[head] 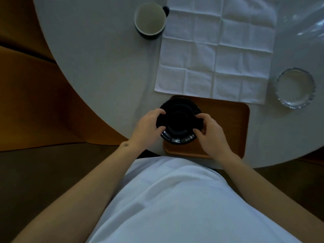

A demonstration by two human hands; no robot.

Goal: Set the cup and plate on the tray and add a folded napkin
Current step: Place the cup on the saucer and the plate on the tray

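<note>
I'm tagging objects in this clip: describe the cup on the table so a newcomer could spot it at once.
On the round white table, look to the far side, just left of the unfolded white napkin. The cup stands upright there, untouched by either hand. Unlike the clear glass dish on the right, it is dark outside, pale inside, and has a handle.

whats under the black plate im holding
The wooden tray lies under the black plate, at its left end, with the grey table beneath. Both hands, left and right, grip the plate; whether it touches the tray is hidden.
</note>
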